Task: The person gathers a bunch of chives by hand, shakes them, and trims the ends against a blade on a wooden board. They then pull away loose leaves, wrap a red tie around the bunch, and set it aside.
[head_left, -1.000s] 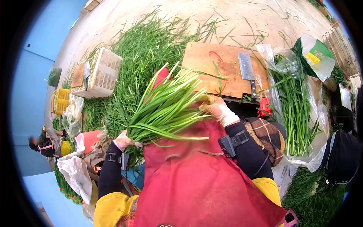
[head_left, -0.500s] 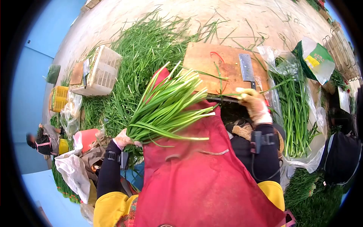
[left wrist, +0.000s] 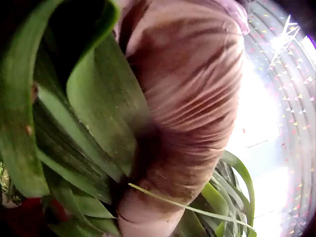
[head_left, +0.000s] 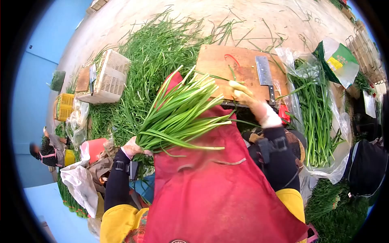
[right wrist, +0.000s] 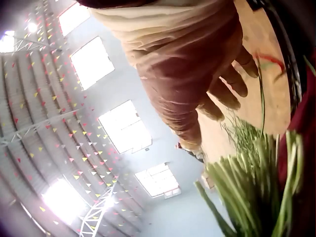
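Observation:
My left hand (head_left: 133, 149) grips a bunch of garlic chives (head_left: 182, 117) low around its leaves, against the red apron (head_left: 210, 182). The pale stem ends fan up and to the right. In the left wrist view, wide green leaves (left wrist: 98, 98) lie beside the gloved left hand (left wrist: 182, 98). To the right of the stems, my gloved right hand (head_left: 253, 103) reaches over the near edge of the wooden board (head_left: 219, 60), fingers loosely extended. The right wrist view shows those fingers (right wrist: 229, 91) spread and holding nothing, just above the stem ends (right wrist: 256, 182).
A cleaver (head_left: 264, 73) lies on the board. Right of it is a plastic bag (head_left: 344, 141) of chives. Loose leaves (head_left: 162, 44) cover the floor ahead and left, around a white crate (head_left: 111, 77). Another person (head_left: 48, 150) is at the far left.
My right hand left the stem ends, swung right with a leaf at its fingers, then came back left over the board's near edge. The left hand and its bunch stayed nearly still.

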Available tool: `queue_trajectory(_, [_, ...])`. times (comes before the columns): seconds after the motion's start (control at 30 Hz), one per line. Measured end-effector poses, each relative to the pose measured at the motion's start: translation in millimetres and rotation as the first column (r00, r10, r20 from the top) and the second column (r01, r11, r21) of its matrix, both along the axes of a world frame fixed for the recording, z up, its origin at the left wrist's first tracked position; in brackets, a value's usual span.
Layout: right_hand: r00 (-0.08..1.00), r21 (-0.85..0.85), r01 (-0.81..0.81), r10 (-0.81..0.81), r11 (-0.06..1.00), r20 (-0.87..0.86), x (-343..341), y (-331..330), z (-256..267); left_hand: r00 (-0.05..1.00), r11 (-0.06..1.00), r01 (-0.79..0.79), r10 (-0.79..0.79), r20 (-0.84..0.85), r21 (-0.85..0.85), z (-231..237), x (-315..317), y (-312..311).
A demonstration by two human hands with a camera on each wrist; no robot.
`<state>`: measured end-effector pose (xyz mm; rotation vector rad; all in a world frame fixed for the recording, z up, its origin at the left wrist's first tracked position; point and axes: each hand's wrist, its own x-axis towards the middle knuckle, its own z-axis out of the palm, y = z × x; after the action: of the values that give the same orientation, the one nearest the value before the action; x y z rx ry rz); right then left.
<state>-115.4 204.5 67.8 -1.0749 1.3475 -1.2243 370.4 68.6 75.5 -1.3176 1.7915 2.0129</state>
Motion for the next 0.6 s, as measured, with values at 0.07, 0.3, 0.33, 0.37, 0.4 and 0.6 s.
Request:
queue_trajectory(0.07, [0.972,0.011,-0.049,0.045,0.999,0.231,19.2,-28.2,-11.3,0.997,0.991,0.075,-0.074,0.013,-0.107,2.9,-2.9,-0.3])
queue_trajectory(0.3, [0.928,0.140,-0.010,-0.043,0.990,0.370,41.5,-39.3,18.5,0.979,0.972,0.191,-0.200,-0.049,-0.136,3.4,0.5,-3.1])
queue_trajectory(0.33, [0.962,0.114,-0.033,0.000,0.993,0.274,36.6,-37.3,14.7,0.993,0.996,0.090,-0.089,-0.082,0.002,4.6,1.6,-2.9])
queue_trajectory(0.37, [0.984,0.089,-0.059,0.043,0.994,0.172,32.7,-35.8,11.3,0.995,0.990,-0.011,0.026,-0.100,0.143,7.5,-1.0,-2.2])
queue_trajectory(0.4, [0.967,0.109,-0.022,-0.006,0.994,0.254,32.5,-33.2,8.6,0.994,0.989,-0.013,0.028,-0.102,0.144,7.0,-1.9,-2.4])
queue_trajectory(0.6, [0.970,0.082,0.102,-0.117,0.991,0.214,48.2,-35.8,-6.8,0.992,0.984,-0.102,0.111,-0.057,0.150,17.5,-10.3,1.1])
